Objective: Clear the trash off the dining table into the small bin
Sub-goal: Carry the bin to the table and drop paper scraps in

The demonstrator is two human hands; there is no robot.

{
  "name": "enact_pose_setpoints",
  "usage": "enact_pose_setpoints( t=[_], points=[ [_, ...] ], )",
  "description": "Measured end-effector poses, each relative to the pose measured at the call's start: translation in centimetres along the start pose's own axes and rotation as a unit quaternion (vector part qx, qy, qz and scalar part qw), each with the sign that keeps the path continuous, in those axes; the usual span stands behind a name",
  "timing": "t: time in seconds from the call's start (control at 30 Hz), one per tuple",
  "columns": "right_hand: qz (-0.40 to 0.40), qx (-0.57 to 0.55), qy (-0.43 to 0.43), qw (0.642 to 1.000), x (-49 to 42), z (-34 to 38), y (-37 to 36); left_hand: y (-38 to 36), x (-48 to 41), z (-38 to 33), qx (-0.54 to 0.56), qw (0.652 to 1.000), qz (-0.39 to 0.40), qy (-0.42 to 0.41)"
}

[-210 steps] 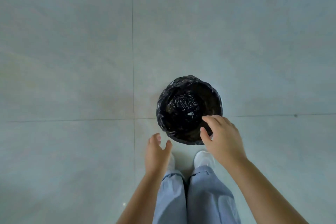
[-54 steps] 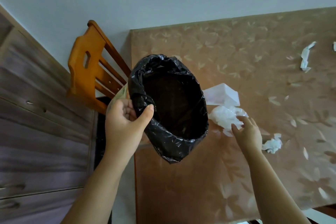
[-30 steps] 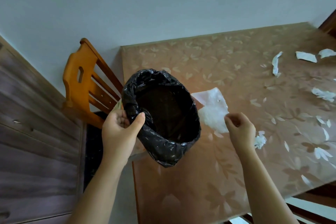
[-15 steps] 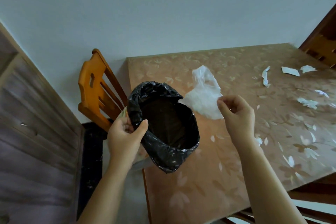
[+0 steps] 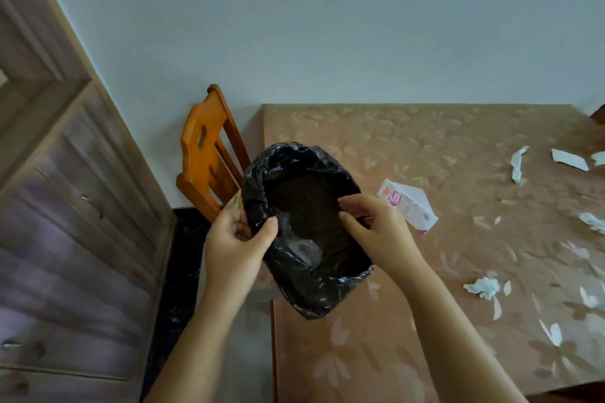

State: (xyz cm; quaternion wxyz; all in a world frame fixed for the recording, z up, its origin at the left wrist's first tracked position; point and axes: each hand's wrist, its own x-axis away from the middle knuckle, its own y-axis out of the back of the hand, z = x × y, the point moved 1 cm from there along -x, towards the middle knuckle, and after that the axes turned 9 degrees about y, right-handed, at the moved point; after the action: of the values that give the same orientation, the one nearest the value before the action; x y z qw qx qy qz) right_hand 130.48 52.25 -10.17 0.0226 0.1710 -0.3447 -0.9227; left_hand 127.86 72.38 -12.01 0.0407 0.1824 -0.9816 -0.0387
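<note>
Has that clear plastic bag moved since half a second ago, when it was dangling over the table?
Yes. The clear plastic bag now lies inside the black-lined bin, off the table; the right hand hovers open at the rim.

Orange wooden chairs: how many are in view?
1: the orange wooden chair stands left of the patterned brown table, against the wall. Others may be out of view.
</note>
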Motion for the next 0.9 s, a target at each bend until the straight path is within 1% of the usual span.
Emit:
enact_pose_setpoints(
  t=[0.1, 0.23, 0.4, 0.5, 0.63, 0.7, 0.8, 0.9],
  points=[
    [-0.014, 0.058, 0.019, 0.998, -0.5, -0.8, 0.3, 0.1, -0.3, 0.3, 0.017, 0.999, -0.028, 0.002],
    [-0.001, 0.108, 0.025, 0.994, -1.3, -1.3, -0.6, 0.7, -0.9, 0.9, 0.025, 0.999, -0.044, -0.001],
    [-0.02, 0.161, -0.01, 0.987, -1.5, -1.4, -2.4, 2.3, -3.8, 1.8, 0.041, 0.998, -0.033, 0.027],
    [-0.06, 0.195, -0.058, 0.977, -1.0, -1.1, -3.9, 3.1, -6.7, 2.3, 0.049, 0.998, 0.019, 0.026],
    [-0.126, 0.233, -0.153, 0.952, 0.0, 0.4, -6.6, 4.5, -11.2, 2.4, 0.038, 0.994, 0.094, 0.033],
    [-0.16, 0.23, -0.193, 0.94, 0.2, 1.4, -8.1, 5.2, -13.2, 1.9, 0.024, 0.991, 0.128, 0.026],
    [-0.195, 0.216, -0.25, 0.923, 0.3, 3.0, -10.0, 5.8, -15.3, 0.7, 0.007, 0.984, 0.179, -0.01],
    [-0.221, 0.221, -0.271, 0.911, 0.5, 4.1, -10.8, 5.7, -16.5, 0.0, 0.003, 0.979, 0.204, -0.02]
  ],
)
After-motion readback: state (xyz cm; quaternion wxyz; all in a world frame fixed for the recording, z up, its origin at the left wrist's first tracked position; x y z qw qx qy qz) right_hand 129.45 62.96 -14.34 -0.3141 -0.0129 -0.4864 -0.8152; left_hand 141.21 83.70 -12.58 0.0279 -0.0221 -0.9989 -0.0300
